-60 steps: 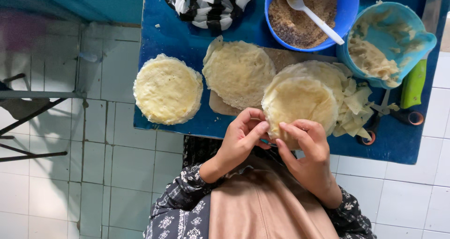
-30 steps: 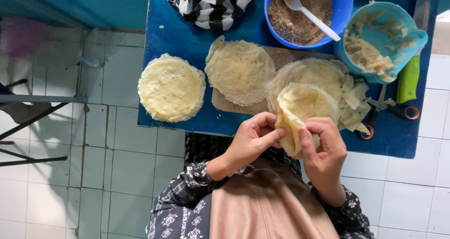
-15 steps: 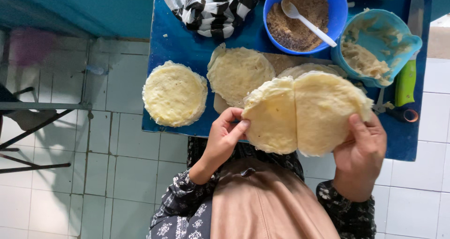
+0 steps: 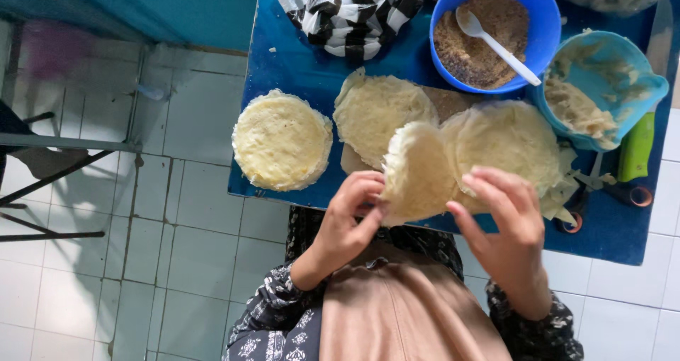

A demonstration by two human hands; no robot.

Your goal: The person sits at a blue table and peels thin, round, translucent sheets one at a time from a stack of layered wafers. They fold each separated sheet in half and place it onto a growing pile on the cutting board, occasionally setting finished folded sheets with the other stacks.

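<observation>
left hand (image 4: 350,223): fingers pinched on thin wrapper (image 4: 418,173), held above worktop (image 4: 297,63) near edge.
right hand (image 4: 506,223): fingers gripping second wrapper (image 4: 506,141).
step: wrappers being peeled apart; gentle pull judged necessary.

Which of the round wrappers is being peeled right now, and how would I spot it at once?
Start at the blue table and go to its near edge, just in front of the person. There the left hand and right hand hold up one thin pale wrapper. Unlike the stacks lying flat, it is lifted and curled, pinched at its lower edge.
</observation>
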